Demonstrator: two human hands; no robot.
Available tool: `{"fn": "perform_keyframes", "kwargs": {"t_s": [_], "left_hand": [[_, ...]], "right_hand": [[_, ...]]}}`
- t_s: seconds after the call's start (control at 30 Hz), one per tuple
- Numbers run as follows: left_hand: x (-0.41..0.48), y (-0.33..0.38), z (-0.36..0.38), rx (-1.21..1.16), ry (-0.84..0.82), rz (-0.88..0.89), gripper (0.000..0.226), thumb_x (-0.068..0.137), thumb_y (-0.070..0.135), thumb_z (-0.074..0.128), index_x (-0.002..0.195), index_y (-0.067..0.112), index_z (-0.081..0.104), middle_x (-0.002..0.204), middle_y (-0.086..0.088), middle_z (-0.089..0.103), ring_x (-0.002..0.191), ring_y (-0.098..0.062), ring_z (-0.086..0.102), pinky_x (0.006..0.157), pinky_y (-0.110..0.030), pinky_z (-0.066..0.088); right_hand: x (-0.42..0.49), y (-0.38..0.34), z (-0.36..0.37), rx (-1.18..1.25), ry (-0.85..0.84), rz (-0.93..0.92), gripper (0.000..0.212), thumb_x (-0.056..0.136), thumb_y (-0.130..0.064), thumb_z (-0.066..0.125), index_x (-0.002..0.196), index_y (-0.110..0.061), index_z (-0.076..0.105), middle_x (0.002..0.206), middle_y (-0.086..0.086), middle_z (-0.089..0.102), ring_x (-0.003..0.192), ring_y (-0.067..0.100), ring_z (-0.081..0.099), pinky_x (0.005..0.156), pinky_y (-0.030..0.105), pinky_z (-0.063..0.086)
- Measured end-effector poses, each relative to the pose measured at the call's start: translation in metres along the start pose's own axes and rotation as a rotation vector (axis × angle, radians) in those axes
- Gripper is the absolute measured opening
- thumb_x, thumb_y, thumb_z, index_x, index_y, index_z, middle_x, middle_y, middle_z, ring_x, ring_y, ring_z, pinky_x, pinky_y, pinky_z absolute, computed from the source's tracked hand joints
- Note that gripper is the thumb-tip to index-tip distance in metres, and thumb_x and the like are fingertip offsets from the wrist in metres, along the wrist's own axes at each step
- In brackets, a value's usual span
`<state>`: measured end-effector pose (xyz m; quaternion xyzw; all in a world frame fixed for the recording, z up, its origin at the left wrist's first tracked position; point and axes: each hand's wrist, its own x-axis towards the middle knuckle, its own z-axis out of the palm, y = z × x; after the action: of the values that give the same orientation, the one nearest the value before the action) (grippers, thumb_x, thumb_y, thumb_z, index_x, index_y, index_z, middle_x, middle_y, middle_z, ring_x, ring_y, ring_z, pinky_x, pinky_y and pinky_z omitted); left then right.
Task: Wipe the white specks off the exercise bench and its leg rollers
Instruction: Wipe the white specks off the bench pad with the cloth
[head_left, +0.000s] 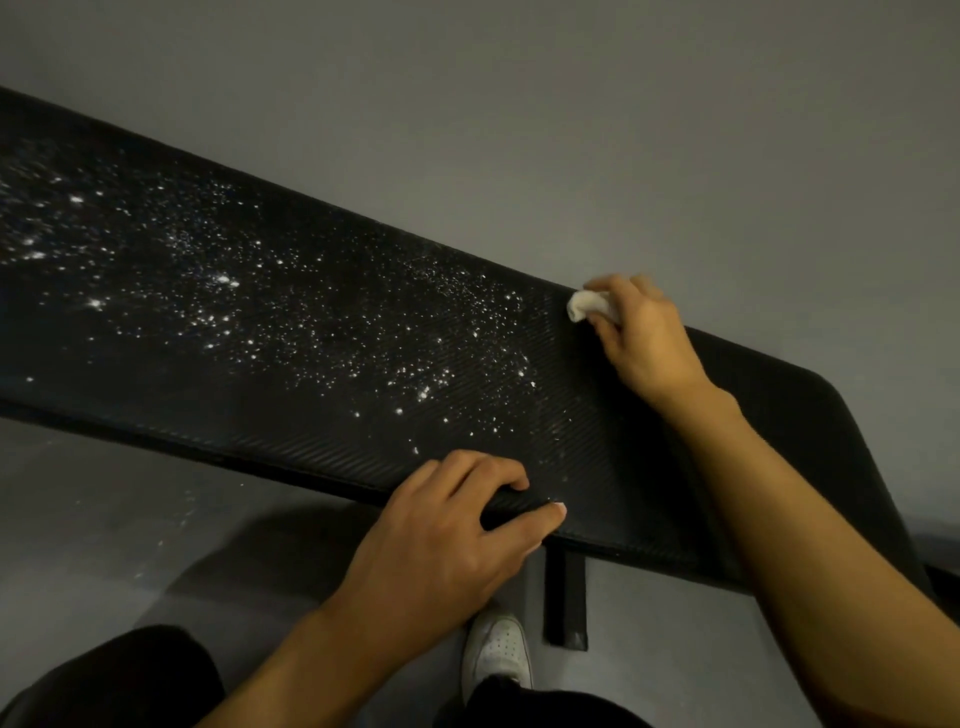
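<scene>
Dark trouser legs (130, 680) and a white shoe (497, 652) sit closest to cam, w/ a black frame leg (566, 603) of the bench just beside the shoe. Left hand (441, 551) grips the near edge of the exercise bench (322, 431), fingers curled over the top, thumb along the rim, bracing it. Right hand (644, 338) is closed round a small balled white cloth (589, 305), pressed at the far edge of the pad.

Risks, as I judge them: the wad is small vs the speck field, so strokes prob. push grit along instead of lifting it; sweeping toward either long edge would tip specks onto the floor (156, 519), where some pale bits already lie. The ribbed texture could trap grains in its grooves, so light passes may leave residue. A loaded cloth could also smear back onto the clean part.

Bench runs diagonally from upper left to lower right across the frame. Pad is black w/ fine diagonal ribbing. White specks (311, 322) cover the middle and left stretch thickly, some clumped bright; the section right of the cloth looks clear. Leg rollers aren't in view.
</scene>
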<state>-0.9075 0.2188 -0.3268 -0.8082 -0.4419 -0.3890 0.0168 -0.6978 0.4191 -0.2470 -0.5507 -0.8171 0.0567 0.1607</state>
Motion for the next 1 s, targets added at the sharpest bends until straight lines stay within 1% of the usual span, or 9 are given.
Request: {"fn": "perform_keyframes", "kwargs": {"t_s": [0.13,0.2,0.27,0.4,0.47,0.6,0.67,0.83,1.0], "left_hand": [[-0.001,-0.001,0.002,0.005,0.004,-0.004,0.027,0.095,0.029,0.071,0.122,0.033,0.072,0.115,-0.001,0.066,0.104,-0.019,0.059,0.079,-0.035,0.049],[0.0,-0.001,0.003,0.006,0.013,-0.004,0.027,0.095,0.027,0.072,0.121,0.033,0.072,0.114,-0.001,0.066,0.102,-0.021,0.061,0.077,-0.036,0.05],[-0.001,0.0,0.004,0.019,0.013,-0.002,0.03,0.092,0.026,0.075,0.121,0.033,0.072,0.113,-0.001,0.066,0.101,-0.021,0.061,0.076,-0.036,0.05],[-0.001,-0.001,0.002,0.018,0.003,0.0,0.034,0.091,0.026,0.077,0.123,0.034,0.072,0.115,-0.001,0.066,0.103,-0.02,0.06,0.077,-0.035,0.05],[-0.001,-0.001,0.003,0.022,0.0,0.004,0.035,0.09,0.025,0.078,0.123,0.034,0.072,0.115,-0.001,0.066,0.103,-0.02,0.06,0.077,-0.035,0.05],[-0.001,-0.001,0.004,0.021,0.02,0.008,0.033,0.09,0.025,0.077,0.121,0.033,0.073,0.113,-0.002,0.067,0.101,-0.02,0.061,0.076,-0.035,0.05],[-0.002,-0.002,0.004,0.024,0.02,0.018,0.034,0.089,0.026,0.078,0.122,0.033,0.073,0.113,-0.003,0.067,0.101,-0.021,0.061,0.075,-0.035,0.051],[-0.002,-0.001,0.004,0.031,0.014,0.017,0.034,0.091,0.026,0.077,0.123,0.034,0.073,0.114,-0.002,0.066,0.102,-0.021,0.06,0.076,-0.035,0.049],[-0.002,-0.001,0.004,0.033,0.025,0.019,0.032,0.092,0.027,0.075,0.123,0.034,0.072,0.114,-0.002,0.066,0.101,-0.021,0.061,0.075,-0.035,0.049]], "right_hand": [[-0.004,-0.01,0.004,0.038,0.008,-0.02,0.035,0.102,-0.047,0.054,0.109,-0.017,0.069,0.113,0.003,0.053,0.095,0.014,0.056,0.082,0.026,0.046],[-0.023,-0.013,0.003,0.035,0.006,-0.134,0.035,0.102,-0.045,0.053,0.111,-0.016,0.07,0.113,0.001,0.054,0.092,0.011,0.056,0.079,0.022,0.047],[-0.029,-0.007,0.001,-0.001,-0.014,-0.189,0.031,0.101,-0.036,0.056,0.122,-0.016,0.067,0.117,0.003,0.054,0.095,0.013,0.057,0.083,0.026,0.051],[0.01,0.001,0.004,0.05,0.096,0.097,0.023,0.102,-0.026,0.058,0.123,-0.019,0.064,0.118,0.005,0.049,0.099,0.017,0.056,0.093,0.036,0.053],[0.021,-0.004,0.006,0.077,0.101,0.151,0.02,0.102,-0.024,0.058,0.12,-0.018,0.065,0.117,0.004,0.047,0.1,0.016,0.056,0.096,0.036,0.053],[-0.01,-0.019,0.002,0.053,-0.04,-0.082,0.022,0.101,-0.031,0.057,0.116,-0.019,0.069,0.106,0.0,0.05,0.086,0.011,0.054,0.078,0.027,0.049],[-0.025,-0.019,-0.003,0.051,-0.098,-0.158,0.028,0.098,-0.04,0.053,0.115,-0.022,0.068,0.106,-0.002,0.05,0.088,0.009,0.054,0.077,0.026,0.048],[0.023,-0.025,0.008,0.034,0.036,0.064,0.021,0.102,-0.033,0.058,0.11,-0.017,0.068,0.107,0.0,0.05,0.084,0.01,0.053,0.087,0.037,0.053],[-0.014,-0.05,0.011,0.089,-0.072,-0.212,0.027,0.101,-0.035,0.055,0.12,-0.022,0.068,0.103,-0.003,0.051,0.086,0.006,0.052,0.075,0.023,0.047]]}}
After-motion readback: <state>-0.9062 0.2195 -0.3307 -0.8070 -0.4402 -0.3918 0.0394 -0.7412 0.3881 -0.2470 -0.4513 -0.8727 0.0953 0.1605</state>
